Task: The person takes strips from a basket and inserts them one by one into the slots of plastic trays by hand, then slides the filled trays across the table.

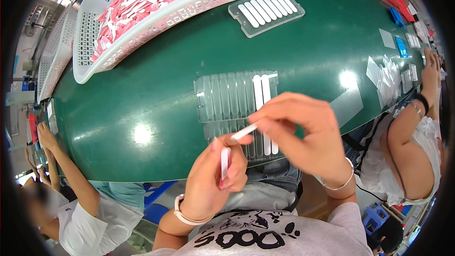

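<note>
My right hand (308,132) pinches a white round-ended strip, like a small nail file (245,132), between thumb and fingertips. Its lower end meets the fingertips of my left hand (215,175). Curled fingers of that left hand hold another such strip (224,160), white with some pink showing below. Just beyond my hands lies a clear grooved plastic tray (204,102) with two white strips (262,90) in its right-hand grooves. A similar grooved section (213,132) sits nearer me, partly hidden by my hands, also with white strips at its right.
A white perforated basket (161,24) piled with pink and white strips (142,9) stands at far left. Beyond the middle lies a clear tray (253,29) filled with white strips. Clear plastic sleeves (389,83) lie at right. Other people sit at both sides of the green table (166,90).
</note>
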{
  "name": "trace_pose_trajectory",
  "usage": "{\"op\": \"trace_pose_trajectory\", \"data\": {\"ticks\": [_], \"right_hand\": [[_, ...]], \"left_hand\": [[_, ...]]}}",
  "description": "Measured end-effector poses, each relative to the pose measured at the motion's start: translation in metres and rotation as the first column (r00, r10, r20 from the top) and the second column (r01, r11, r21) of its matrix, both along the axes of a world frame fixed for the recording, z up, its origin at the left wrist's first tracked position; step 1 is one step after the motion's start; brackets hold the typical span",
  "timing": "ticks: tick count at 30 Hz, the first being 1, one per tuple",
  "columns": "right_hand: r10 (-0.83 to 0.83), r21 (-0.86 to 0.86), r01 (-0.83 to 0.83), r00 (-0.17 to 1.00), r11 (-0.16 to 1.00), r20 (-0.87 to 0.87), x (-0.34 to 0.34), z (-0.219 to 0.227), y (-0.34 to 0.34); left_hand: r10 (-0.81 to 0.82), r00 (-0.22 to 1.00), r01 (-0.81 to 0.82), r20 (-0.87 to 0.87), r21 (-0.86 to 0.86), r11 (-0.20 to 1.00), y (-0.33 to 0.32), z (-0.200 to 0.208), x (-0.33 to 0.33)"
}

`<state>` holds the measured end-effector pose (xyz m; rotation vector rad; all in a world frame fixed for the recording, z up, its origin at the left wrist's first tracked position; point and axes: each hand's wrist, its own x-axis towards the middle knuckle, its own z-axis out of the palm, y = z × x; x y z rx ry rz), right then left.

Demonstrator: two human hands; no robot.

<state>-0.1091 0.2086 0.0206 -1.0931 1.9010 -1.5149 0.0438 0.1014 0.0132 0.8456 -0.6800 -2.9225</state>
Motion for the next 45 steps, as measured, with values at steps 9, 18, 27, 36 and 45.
{"op": "trace_pose_trajectory", "data": {"ticks": [9,18,27,36,45], "right_hand": [[0.248,0.31,-0.213,0.966,0.927,-0.078,-0.025,0.008,0.014],[0.207,0.404,-0.076,0.934,0.911,-0.291,-0.005,-0.002,0.004],[0.179,0.202,-0.174,0.984,0.964,-0.006,0.005,0.007,0.001],[0.292,-0.045,-0.289,0.931,0.956,0.218,0.004,-0.006,-0.004],[-0.151,-0.138,0.114,0.941,0.984,-0.302,0.006,-0.01,-0.008]], "left_hand": [[0.073,0.997,-0.071,0.023,-0.075,0.995,-0.012,0.0,0.018],[-0.013,0.993,0.082,0.117,-0.603,0.793,-0.008,-0.004,0.022],[0.104,0.994,-0.074,-0.03,-0.89,0.45,0.005,-0.012,0.015],[-0.027,0.998,-0.035,-0.062,-0.815,0.578,-0.002,-0.008,0.011],[0.038,0.994,0.034,0.102,-0.629,0.777,-0.008,0.003,0.007]]}}
